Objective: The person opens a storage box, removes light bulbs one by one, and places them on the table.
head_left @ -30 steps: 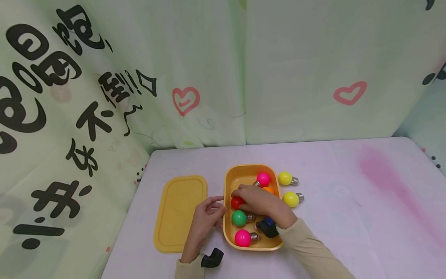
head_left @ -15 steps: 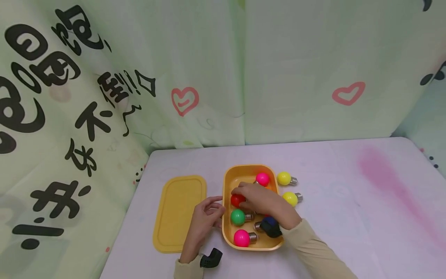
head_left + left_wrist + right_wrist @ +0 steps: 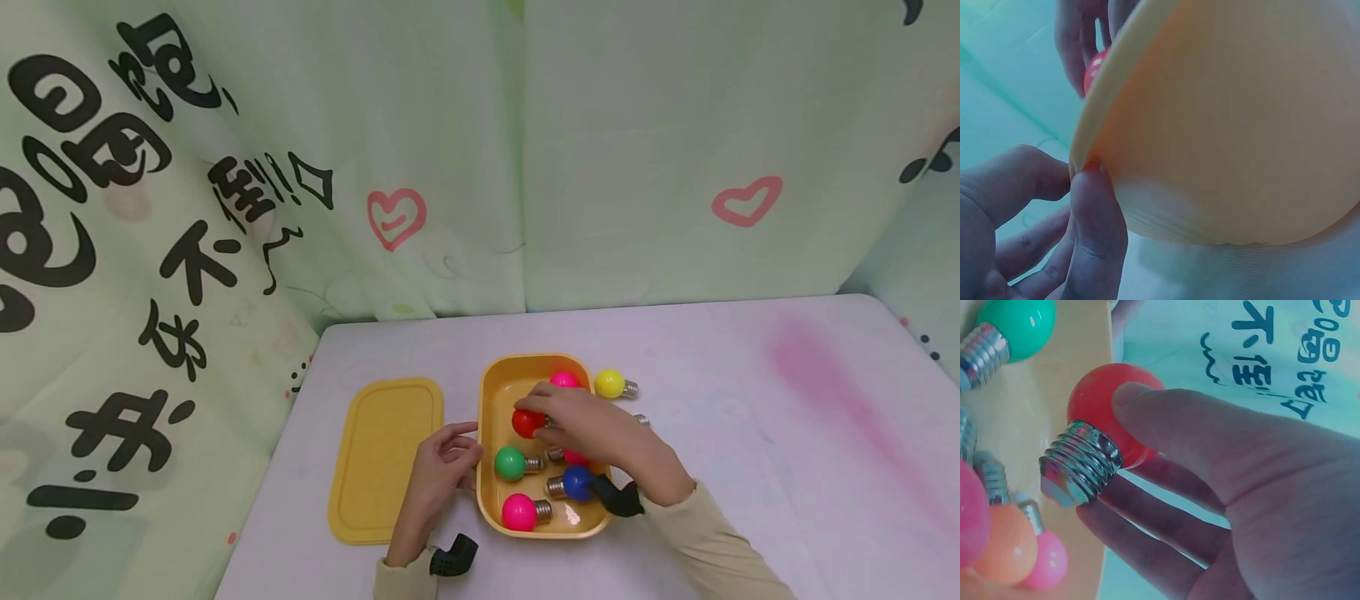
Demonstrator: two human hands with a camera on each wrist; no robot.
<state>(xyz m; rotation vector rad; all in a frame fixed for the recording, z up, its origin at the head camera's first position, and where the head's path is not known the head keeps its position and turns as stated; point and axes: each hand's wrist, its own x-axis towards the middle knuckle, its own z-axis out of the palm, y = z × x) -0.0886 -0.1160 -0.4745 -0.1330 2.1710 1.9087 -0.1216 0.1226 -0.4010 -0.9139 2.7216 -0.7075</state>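
Note:
My right hand (image 3: 588, 419) pinches a red light bulb (image 3: 1100, 394) between thumb and fingers, over the orange plastic box (image 3: 489, 508). In the right wrist view the bulb's silver screw base points down and left. At the box's left side, my left hand (image 3: 442, 467) pinches the rim between thumb and forefinger, as the left wrist view shows. Inside the box lie a green bulb (image 3: 510, 463), a blue bulb (image 3: 577, 483), a pink bulb (image 3: 519, 512) at the front and another pink one (image 3: 564, 379) at the back. An orange bulb (image 3: 1007, 544) shows in the right wrist view.
A yellow lid (image 3: 382, 458) lies flat left of the box. Right of the box is a yellow bulb (image 3: 610, 383); another is mostly hidden behind the right hand, only its base (image 3: 642, 420) showing. A printed curtain (image 3: 450, 125) hangs behind the table (image 3: 750, 467).
My right hand has lifted the red bulb and drawn it to the right, uncovering the blue bulb and part of a pink-red one. My left hand stays at the box's rim.

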